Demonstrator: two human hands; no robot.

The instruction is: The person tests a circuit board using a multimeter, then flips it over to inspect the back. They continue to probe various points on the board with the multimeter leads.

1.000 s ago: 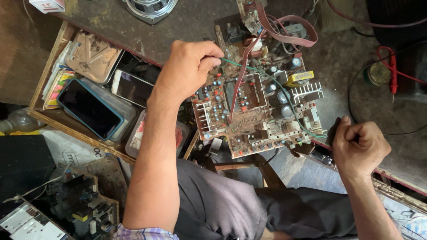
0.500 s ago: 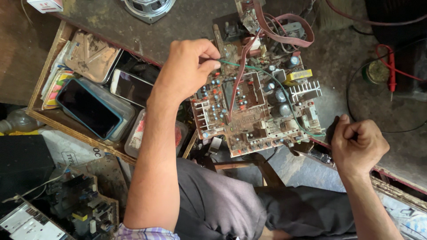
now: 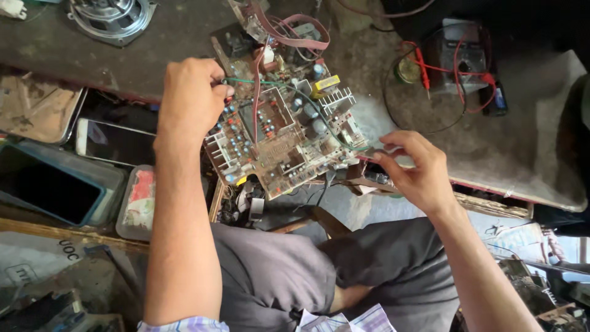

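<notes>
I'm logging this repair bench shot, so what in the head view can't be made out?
- Left hand fingertips: curled under the hand at the circuit board edge.
- Speaker: cut off by the top edge.
- Right hand: whatever it pinches is too small to tell.
- Board underside: faces away.
</notes>
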